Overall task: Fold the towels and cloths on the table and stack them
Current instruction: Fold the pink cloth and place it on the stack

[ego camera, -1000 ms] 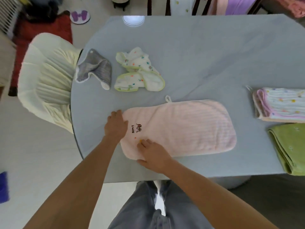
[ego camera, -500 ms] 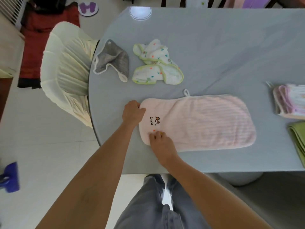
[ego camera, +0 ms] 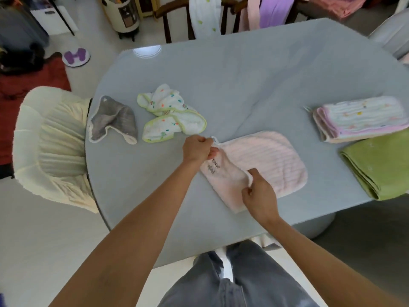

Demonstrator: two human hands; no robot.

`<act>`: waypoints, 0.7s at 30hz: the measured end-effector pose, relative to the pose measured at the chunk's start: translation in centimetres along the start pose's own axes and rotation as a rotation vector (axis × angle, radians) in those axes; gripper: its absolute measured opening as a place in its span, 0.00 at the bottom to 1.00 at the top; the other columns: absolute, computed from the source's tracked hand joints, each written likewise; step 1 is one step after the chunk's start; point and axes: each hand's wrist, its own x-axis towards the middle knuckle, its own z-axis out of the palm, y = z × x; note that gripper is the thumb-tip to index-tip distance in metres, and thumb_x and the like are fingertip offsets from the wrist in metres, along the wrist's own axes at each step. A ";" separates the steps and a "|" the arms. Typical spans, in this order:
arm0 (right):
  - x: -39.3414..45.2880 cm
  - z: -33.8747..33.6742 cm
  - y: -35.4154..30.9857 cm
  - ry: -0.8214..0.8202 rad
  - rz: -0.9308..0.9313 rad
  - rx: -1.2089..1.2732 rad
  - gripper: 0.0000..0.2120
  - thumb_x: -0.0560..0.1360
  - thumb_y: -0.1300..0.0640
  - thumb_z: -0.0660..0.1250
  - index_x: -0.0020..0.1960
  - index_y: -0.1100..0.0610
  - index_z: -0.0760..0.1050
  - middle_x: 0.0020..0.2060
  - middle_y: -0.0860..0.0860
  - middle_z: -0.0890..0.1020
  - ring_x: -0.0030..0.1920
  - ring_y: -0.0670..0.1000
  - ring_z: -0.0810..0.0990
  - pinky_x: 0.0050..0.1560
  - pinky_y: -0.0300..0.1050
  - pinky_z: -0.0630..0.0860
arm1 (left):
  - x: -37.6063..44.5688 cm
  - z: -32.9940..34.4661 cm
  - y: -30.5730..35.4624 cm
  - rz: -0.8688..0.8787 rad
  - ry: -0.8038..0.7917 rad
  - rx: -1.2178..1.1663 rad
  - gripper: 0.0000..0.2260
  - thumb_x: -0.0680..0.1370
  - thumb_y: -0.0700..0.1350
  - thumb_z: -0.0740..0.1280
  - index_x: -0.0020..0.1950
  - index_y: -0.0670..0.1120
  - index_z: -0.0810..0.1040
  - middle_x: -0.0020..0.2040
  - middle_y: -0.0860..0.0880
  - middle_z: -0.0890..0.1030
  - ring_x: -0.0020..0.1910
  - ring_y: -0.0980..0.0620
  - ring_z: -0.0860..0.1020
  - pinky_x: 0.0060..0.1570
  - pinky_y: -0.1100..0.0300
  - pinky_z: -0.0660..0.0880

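Pink towel (ego camera: 265, 160) half folded on grey table (ego camera: 243, 85). L hand (ego camera: 197, 149) pinching its far corner, fingers curled tight. R hand (ego camera: 259, 196) pinching near corner, same way.

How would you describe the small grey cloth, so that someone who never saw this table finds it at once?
Start at the grey-blue table and go to its left edge, beside the cream chair. There lies the grey cloth, unfolded and crumpled. Unlike the white dotted cloth just right of it, it is plain dark grey with a white border.
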 end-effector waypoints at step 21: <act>6.7 -9.0 16.8 0.085 0.502 0.163 0.06 0.78 0.56 0.62 0.50 0.58 0.74 0.43 0.53 0.79 0.45 0.55 0.78 0.42 0.46 0.73 | 4.2 24.7 2.4 0.088 -0.267 0.479 0.15 0.77 0.45 0.64 0.30 0.44 0.76 0.32 0.45 0.82 0.33 0.44 0.82 0.42 0.46 0.81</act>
